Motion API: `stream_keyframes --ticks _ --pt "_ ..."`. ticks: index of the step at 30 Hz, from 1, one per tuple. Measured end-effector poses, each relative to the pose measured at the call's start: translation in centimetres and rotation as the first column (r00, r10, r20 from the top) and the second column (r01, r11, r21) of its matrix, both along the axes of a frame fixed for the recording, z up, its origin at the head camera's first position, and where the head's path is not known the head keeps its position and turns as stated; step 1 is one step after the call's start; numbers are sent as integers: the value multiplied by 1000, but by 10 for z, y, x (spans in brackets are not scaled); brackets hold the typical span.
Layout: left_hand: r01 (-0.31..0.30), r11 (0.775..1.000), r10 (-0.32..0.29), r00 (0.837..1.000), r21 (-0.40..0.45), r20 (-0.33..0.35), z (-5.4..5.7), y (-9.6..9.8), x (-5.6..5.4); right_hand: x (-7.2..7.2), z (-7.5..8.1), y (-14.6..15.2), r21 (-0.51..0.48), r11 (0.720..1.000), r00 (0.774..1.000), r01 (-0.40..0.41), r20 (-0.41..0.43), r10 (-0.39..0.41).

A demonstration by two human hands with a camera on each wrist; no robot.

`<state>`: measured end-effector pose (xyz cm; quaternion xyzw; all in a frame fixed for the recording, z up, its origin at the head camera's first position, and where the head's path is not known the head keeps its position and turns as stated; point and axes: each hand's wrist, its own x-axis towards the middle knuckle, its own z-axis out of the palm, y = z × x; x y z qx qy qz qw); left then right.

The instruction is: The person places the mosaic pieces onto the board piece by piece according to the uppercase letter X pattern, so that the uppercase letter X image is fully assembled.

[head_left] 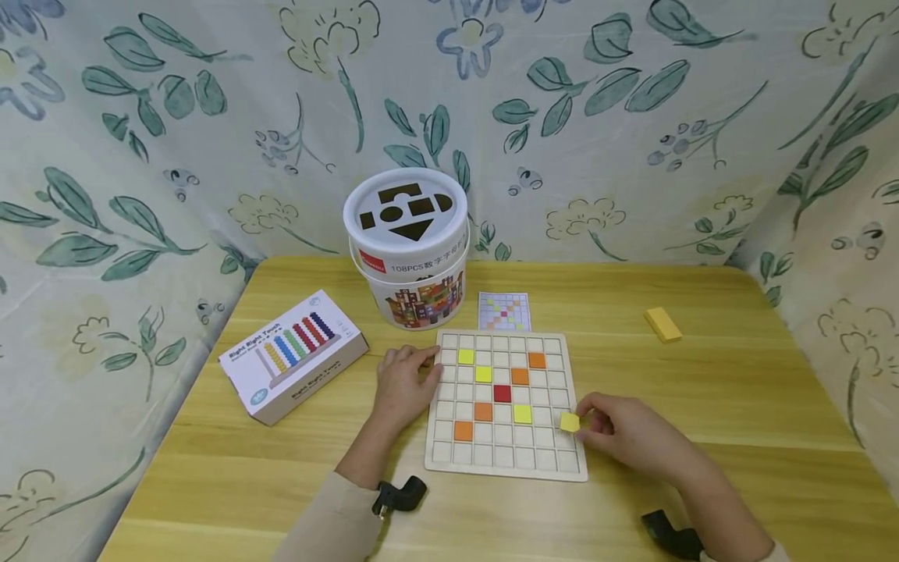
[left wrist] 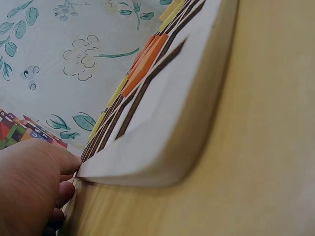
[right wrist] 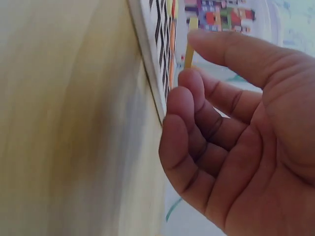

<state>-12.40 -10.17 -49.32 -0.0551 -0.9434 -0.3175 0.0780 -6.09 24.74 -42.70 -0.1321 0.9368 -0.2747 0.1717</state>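
Observation:
A pale wooden grid board (head_left: 506, 470) lies on the table, with yellow, orange and one red tile (head_left: 502, 393) set in crossing diagonals. At its left edge, my left hand (head_left: 403, 390) holds the rim between thumb and fingers; the left wrist view has the fingertips (left wrist: 69, 162) right at the board's edge. My right hand (head_left: 625, 433) pinches a yellow square tile (head_left: 570, 422) over the board's right side. Seen edge-on in the right wrist view, that tile (right wrist: 191, 44) sits between thumb and forefinger, the other fingers curled.
Behind the board lies a printed pattern card (head_left: 504, 311). A white lidded bucket (head_left: 407, 250) with shaped holes stands at the back, and a white toy box (head_left: 293, 355) lies to the left. A yellow-orange block (head_left: 663, 325) is at the right.

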Motion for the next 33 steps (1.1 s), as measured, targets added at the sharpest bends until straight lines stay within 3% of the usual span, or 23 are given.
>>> stream_keyframes --ticks 8,21,33 --pt "10 1000 -10 1000 -2 -7 -1 1 -2 -1 1 -25 8 996 994 -93 55 92" --pt "5 1000 -5 1000 -1 -10 0 2 -1 -1 -1 -37 98 994 996 -45 76 37" --pt "3 1000 -3 1000 -8 0 0 0 0 -2 -4 -39 96 995 998 -36 59 30"
